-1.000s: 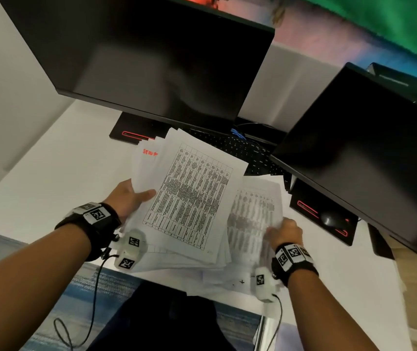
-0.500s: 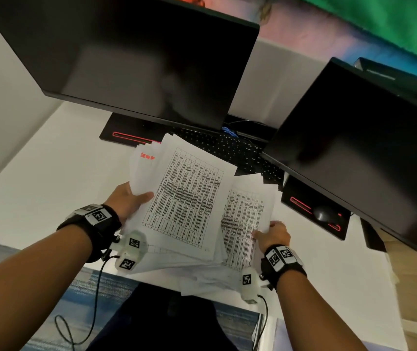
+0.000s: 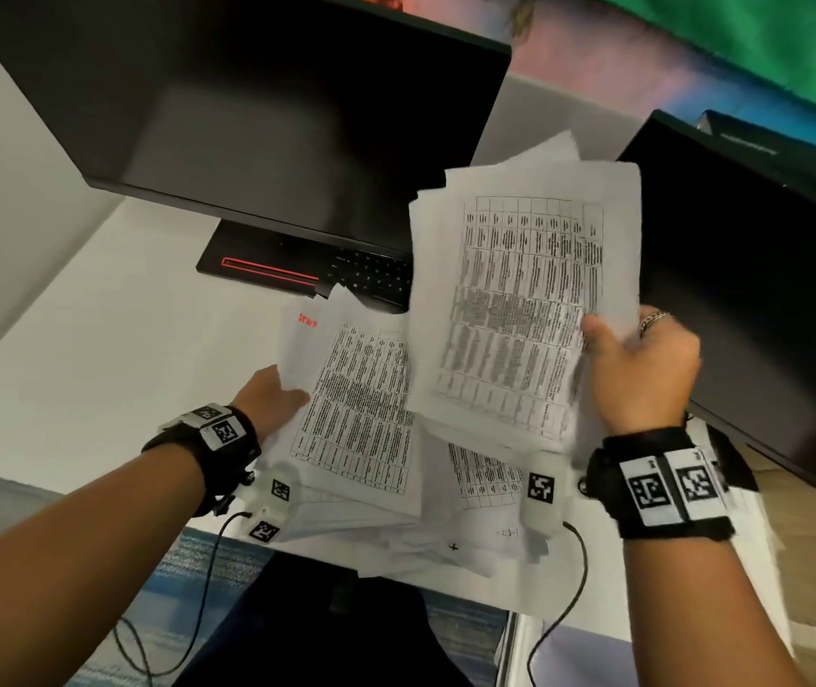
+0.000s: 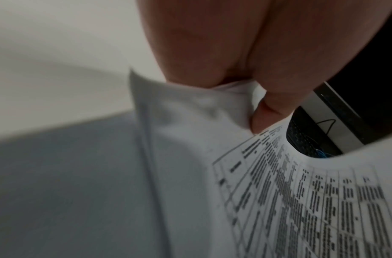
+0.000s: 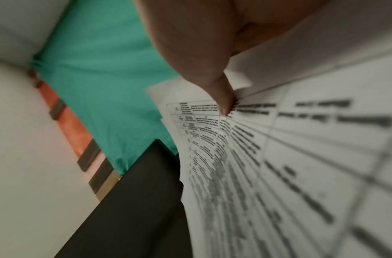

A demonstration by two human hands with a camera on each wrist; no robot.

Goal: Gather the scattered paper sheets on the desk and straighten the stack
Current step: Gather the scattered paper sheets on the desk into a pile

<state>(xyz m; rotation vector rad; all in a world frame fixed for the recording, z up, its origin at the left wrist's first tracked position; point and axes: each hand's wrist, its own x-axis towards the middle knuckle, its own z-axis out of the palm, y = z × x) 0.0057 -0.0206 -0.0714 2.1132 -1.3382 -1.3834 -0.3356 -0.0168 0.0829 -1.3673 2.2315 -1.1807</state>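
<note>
Desk [image 3: 74, 369]: we see it under everything, its near edge at 6 o'clock.
Lower stack [image 3: 356, 419]: at centre, on the desk, our left hand [image 3: 267, 404] at its 9 o'clock edge.
Raised sheaf [image 3: 519, 309]: at 2 o'clock, overlapping the stack, our right hand [image 3: 643, 374] at its 3 o'clock edge.
Keyboard [image 3: 371, 277]: behind the papers, under the left monitor [image 3: 247, 106].
Right monitor [image 3: 752, 290]: at 3 o'clock.

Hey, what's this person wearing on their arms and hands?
Both forearms are bare, no sleeves. Each wrist carries a black strap: the left wristband and the right wristband bear white panels with black square code markers. A white camera block with more markers hangs under the left wrist, trailing a black cable. The right hand wears a silver ring.
</note>
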